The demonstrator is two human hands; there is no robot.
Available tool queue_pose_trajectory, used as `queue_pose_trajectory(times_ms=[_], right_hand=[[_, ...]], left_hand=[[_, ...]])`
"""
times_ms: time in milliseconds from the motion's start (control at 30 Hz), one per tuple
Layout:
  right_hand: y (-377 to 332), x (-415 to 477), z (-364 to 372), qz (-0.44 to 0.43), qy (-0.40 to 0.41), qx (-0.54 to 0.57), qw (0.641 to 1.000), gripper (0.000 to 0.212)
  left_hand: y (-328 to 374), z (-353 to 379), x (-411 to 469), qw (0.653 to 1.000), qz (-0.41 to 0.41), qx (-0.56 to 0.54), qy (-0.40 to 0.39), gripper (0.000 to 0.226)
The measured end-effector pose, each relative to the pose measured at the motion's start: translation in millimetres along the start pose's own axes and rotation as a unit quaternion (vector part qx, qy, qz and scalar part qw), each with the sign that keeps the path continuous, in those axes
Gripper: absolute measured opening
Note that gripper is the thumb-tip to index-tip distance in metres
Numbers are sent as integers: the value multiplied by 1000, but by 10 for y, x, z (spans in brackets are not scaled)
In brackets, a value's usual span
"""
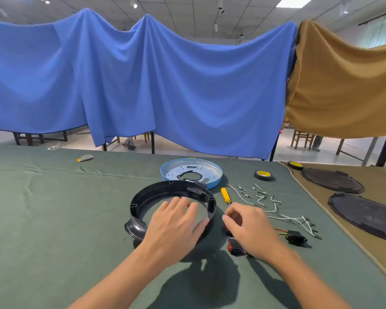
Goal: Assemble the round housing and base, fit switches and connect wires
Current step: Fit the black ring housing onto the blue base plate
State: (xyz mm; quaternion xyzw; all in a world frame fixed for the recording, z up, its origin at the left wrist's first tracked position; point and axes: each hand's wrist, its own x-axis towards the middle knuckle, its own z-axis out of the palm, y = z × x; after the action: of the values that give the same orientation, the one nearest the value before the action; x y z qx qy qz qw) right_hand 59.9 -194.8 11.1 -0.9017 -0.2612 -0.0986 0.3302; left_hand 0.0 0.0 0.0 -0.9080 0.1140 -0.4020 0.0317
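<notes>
A black round housing ring (pixel 165 190) lies on the green cloth. My left hand (pixel 176 224) rests flat over its near right rim, thumb against the outer wall. Behind the ring sits the light blue metal base pan (pixel 212 169). My right hand (pixel 247 226) hovers just right of the ring with fingers curled over a small red and black switch that is mostly hidden; whether it grips the switch is unclear. A second red and black switch (pixel 233 247) lies under the right wrist. White wires (pixel 274 208) with terminals are spread to the right.
A yellow-handled screwdriver (pixel 225 195) lies beside the ring. A black socket with coloured leads (pixel 295 236) sits at right. A tape roll (pixel 263 175) stands behind the wires. Two black round covers (pixel 366 216) lie on the brown cloth at right. Blue drapes hang behind the table.
</notes>
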Motion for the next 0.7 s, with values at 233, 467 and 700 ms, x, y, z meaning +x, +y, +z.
queue_pose_trajectory(times_ms=[233, 467, 700], right_hand=[[190, 434, 209, -36, 7, -69, 997, 9], [302, 881, 225, -44, 0, -93, 995, 9], [375, 1577, 379, -20, -43, -176, 983, 32]], left_hand=[[-163, 368, -52, 993, 85, 83, -18, 47], [-321, 412, -83, 995, 76, 57, -15, 50], [-443, 368, -22, 996, 66, 31, -54, 53]])
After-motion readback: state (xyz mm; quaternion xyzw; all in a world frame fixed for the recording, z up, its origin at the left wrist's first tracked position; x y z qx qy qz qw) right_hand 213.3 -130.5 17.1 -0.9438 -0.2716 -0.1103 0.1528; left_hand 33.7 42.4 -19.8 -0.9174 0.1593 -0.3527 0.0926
